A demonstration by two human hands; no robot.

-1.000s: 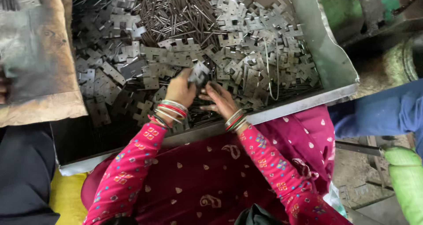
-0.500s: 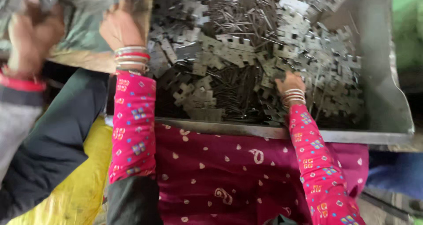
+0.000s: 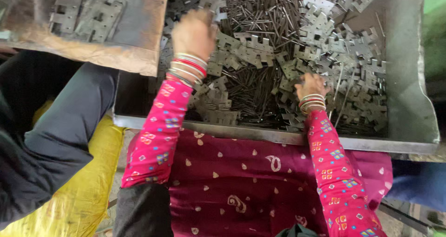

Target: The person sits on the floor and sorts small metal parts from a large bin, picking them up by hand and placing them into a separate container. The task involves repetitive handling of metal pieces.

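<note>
A grey metal tray (image 3: 409,102) holds a heap of notched metal plates (image 3: 325,46) and thin metal pins (image 3: 260,14). My left hand (image 3: 195,32), blurred, hovers back-up over the plates at the tray's left part, and its fingers are hidden. My right hand (image 3: 312,84) is down in the heap near the tray's front, fingers curled on a metal plate. Both wrists wear bangles over pink patterned sleeves.
A brown flat board (image 3: 121,37) with a few assembled plates lies at the upper left, overlapping the tray's corner. Another person's dark sleeve (image 3: 60,135) and a yellow sack (image 3: 83,190) are at my left. A maroon cloth (image 3: 241,172) covers my lap.
My left hand has swung from the brown board on the left back over the tray's plates. My right hand has stayed in the heap. The view has shifted slightly.
</note>
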